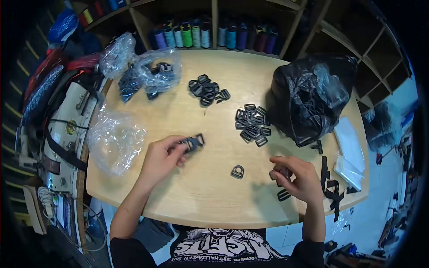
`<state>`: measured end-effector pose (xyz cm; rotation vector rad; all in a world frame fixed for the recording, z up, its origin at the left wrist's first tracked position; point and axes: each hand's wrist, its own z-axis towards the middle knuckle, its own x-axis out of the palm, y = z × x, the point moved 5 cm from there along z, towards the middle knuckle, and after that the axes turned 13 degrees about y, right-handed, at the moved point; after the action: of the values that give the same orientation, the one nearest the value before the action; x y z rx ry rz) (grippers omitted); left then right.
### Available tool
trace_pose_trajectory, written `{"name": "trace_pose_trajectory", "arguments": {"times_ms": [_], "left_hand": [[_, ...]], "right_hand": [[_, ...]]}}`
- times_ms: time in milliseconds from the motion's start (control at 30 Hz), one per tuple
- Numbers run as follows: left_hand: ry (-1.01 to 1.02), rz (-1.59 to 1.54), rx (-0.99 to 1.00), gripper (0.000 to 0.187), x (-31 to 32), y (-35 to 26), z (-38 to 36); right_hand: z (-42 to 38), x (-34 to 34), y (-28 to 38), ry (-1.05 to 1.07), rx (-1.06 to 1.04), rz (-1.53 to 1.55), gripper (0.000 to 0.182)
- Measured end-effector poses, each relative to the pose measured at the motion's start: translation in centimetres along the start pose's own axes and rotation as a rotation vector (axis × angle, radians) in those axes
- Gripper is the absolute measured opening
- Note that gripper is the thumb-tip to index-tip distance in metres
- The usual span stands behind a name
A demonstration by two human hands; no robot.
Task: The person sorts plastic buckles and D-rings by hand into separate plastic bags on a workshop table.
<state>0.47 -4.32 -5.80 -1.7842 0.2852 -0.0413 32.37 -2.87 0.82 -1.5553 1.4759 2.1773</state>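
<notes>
My left hand [166,157] is closed around black plastic buckles [194,142] that stick out past its fingertips, slightly blurred. My right hand [296,177] is over the table's right side with its fingers curled. Something dark shows between its thumb and fingers, too hidden to name. Just below it lies a black slider buckle [283,194]. Between the hands rests a single D-shaped black buckle [237,172]. Farther back are a pile of black slider buckles [251,123] and a smaller pile of black buckles [205,91].
A black plastic bag [308,98] stands at the back right. Clear bags [117,142] lie on the left, one bag holding dark parts [161,69]. Black straps [333,194] and white sheets [351,147] lie at the right edge. Thread spools [187,35] line the shelf behind.
</notes>
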Motion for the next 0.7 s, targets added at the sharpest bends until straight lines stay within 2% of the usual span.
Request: {"name": "trace_pose_trajectory", "arguments": {"times_ms": [33,67,200,267,300,433,500,533,567,600,700], "left_hand": [[-0.129,0.149,0.005,0.022,-1.2,0.2,-0.3],[-0.175,0.152,-0.006,0.022,-1.8,0.2,-0.5],[-0.252,0.106,-0.074,0.024,-3.3,0.6,-0.9],[-0.370,0.618,0.000,0.028,-3.9,-0.5,-1.5],[-0.377,0.616,-0.004,0.028,-4.1,-0.5,-1.7],[-0.334,0.715,0.083,0.031,-3.7,-2.1,-2.2],[-0.287,0.769,0.135,0.032,-3.3,-2.6,-2.1],[-0.259,0.843,0.171,0.036,-2.9,-2.7,-1.9],[-0.227,0.914,0.207,0.039,-2.5,-2.6,-1.8],[-0.224,0.911,0.207,0.039,-2.6,-2.5,-1.7],[-0.128,0.881,0.103,0.041,-2.9,-1.5,-1.0]], "right_hand": [[0.3,-0.2,0.1,0.008,-0.012,-0.002,0.030],[0.7,-0.4,0.3,0.023,-0.025,-0.024,0.030],[1.7,-0.8,0.8,0.042,-0.044,-0.045,0.030],[2.0,-0.9,0.9,0.036,-0.055,-0.049,0.030],[2.1,-1.0,0.9,0.042,-0.061,-0.049,0.030],[1.9,-3.9,0.4,-0.127,-0.078,-0.172,0.022],[1.6,-5.9,-1.8,-0.331,-0.050,-0.050,0.017],[1.7,-6.6,-2.2,-0.330,-0.049,-0.051,0.017],[1.7,-7.8,-3.0,-0.406,-0.010,0.083,0.014],[1.5,-8.7,-3.8,-0.483,0.031,0.216,0.014],[1.5,-10.6,-5.9,-0.545,0.011,0.158,0.015]]}}
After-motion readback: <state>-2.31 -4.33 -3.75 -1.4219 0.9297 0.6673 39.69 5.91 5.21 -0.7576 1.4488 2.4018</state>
